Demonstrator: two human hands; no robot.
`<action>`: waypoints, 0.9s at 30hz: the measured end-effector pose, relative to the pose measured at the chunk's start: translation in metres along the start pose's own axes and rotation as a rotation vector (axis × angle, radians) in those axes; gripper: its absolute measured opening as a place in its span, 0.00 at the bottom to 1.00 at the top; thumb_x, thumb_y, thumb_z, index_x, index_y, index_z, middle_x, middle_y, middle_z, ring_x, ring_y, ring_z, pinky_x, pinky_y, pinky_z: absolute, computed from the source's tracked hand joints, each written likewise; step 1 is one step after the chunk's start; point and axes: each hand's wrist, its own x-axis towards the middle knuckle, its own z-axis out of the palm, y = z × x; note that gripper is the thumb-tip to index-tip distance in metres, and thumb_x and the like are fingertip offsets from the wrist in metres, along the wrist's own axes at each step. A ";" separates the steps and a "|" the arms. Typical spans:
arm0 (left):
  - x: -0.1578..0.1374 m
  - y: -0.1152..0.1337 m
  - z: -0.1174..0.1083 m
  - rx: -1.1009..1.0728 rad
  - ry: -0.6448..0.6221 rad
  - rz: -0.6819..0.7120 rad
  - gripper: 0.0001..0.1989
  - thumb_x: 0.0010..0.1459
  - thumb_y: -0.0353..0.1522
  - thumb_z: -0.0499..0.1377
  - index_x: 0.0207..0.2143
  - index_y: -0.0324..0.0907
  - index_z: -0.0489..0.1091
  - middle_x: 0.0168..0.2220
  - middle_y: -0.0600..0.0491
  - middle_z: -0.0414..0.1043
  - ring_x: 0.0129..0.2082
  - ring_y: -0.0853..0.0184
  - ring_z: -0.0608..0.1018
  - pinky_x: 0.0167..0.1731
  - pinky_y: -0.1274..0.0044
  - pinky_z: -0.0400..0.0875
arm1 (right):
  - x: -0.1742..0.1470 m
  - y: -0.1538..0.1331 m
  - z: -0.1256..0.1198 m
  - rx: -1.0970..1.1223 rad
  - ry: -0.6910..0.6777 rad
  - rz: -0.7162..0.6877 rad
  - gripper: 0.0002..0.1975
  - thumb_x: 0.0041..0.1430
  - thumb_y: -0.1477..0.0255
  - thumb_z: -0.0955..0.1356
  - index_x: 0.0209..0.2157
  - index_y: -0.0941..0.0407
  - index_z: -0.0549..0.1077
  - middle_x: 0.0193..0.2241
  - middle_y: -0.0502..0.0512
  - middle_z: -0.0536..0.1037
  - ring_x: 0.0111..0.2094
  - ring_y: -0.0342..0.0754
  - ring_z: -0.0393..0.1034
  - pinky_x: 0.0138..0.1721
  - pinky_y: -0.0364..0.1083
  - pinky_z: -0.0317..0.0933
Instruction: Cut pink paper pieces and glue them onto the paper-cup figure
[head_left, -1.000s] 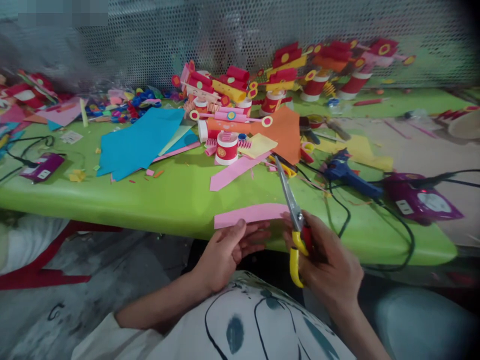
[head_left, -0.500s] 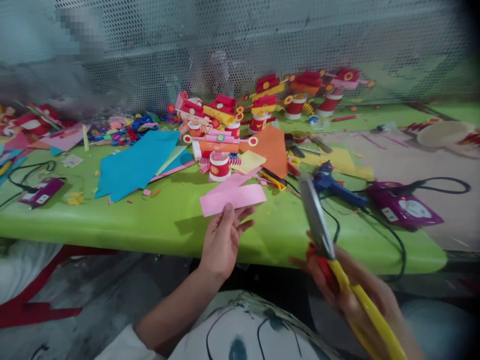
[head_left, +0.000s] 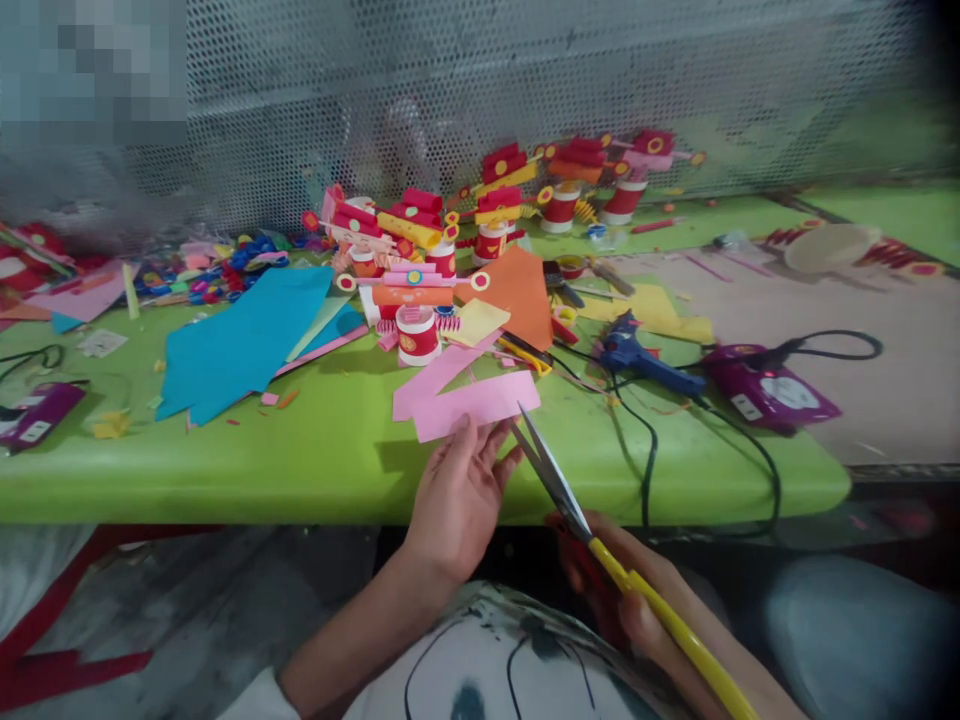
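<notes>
Pink strip (head_left: pixel 469 405) was above counter (head_left: pixel 300 460), near front edge, pinched low between thumb and fingers of left hand (head_left: pixel 457 505). Scissors (head_left: pixel 562 492) slanted up to strip's right end, blades parted, gripped in fingers of right hand (head_left: pixel 664 575). Second pink piece (head_left: pixel 431 378) lay behind strip. Farther back stood red-and-white cup (head_left: pixel 418 342); blue sheets (head_left: pixel 232 340) left, glue gun (head_left: pixel 649 364) right.

Left hand (head_left: pixel 457 500) pinching a pink paper strip (head_left: pixel 476 402) above a green worktop (head_left: pixel 300 475); right hand (head_left: pixel 652 635) gripping yellow-handled scissors (head_left: pixel 611 565), blades parted at the strip's right end, though whether they touch it is unclear. Beyond lie blue paper (head_left: pixel 240 345), a red-and-white cup (head_left: pixel 418 345) and, rightward, a blue glue gun (head_left: pixel 637 358).
</notes>
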 end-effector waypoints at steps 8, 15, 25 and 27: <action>-0.007 -0.003 0.001 0.031 -0.012 0.028 0.10 0.66 0.40 0.67 0.42 0.42 0.80 0.48 0.47 0.85 0.54 0.60 0.83 0.52 0.70 0.76 | 0.020 -0.004 0.005 -0.016 -0.087 -0.083 0.38 0.66 0.40 0.62 0.66 0.51 0.67 0.38 0.56 0.76 0.34 0.51 0.69 0.33 0.47 0.67; -0.007 -0.007 0.002 0.034 0.004 0.015 0.10 0.61 0.39 0.71 0.38 0.42 0.80 0.45 0.50 0.85 0.51 0.60 0.84 0.52 0.70 0.75 | 0.024 -0.016 0.006 -0.075 -0.040 -0.112 0.36 0.66 0.39 0.61 0.62 0.50 0.69 0.37 0.54 0.75 0.35 0.50 0.68 0.35 0.46 0.64; -0.005 -0.008 0.003 0.039 0.026 -0.007 0.11 0.57 0.39 0.74 0.37 0.42 0.80 0.43 0.51 0.84 0.46 0.63 0.84 0.52 0.70 0.74 | 0.028 -0.017 0.008 -0.051 -0.067 -0.125 0.33 0.68 0.41 0.61 0.62 0.49 0.68 0.36 0.52 0.72 0.34 0.49 0.65 0.33 0.46 0.60; -0.005 -0.008 0.003 0.037 0.029 -0.010 0.12 0.56 0.39 0.75 0.37 0.42 0.80 0.43 0.51 0.84 0.46 0.62 0.83 0.52 0.69 0.75 | 0.028 -0.017 0.009 -0.035 -0.082 -0.112 0.34 0.67 0.40 0.61 0.62 0.49 0.67 0.36 0.52 0.71 0.33 0.47 0.63 0.31 0.45 0.58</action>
